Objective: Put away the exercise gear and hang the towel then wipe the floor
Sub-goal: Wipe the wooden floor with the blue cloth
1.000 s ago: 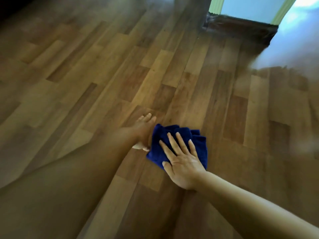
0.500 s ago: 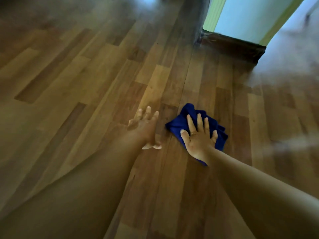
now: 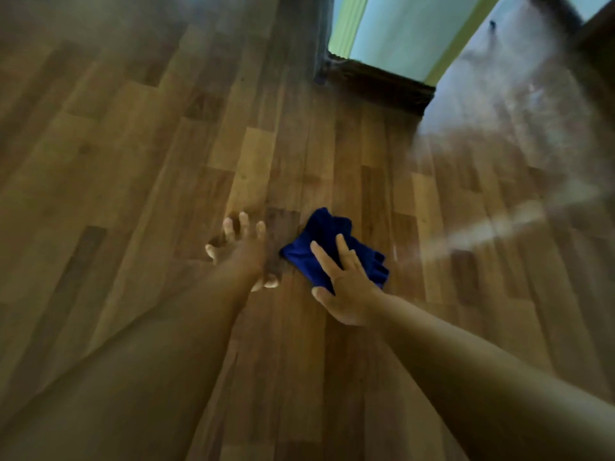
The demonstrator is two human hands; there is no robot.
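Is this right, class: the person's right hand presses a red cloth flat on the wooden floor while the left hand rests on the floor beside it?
Not quite. The cloth is dark blue, not red, as the head view shows. The right hand presses it on the wooden floor; the left hand rests beside it.

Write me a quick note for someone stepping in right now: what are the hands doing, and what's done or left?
Right hand: flat, fingers straight, pressing the blue cloth onto the wooden floor.
Left hand: spread open on bare floor just left of the cloth, apart from it, bracing.
Done: no exercise gear or towel is in view, so I cannot tell.
Left: wiping is under way; a pale hazy patch lies to the right, near the doorway.
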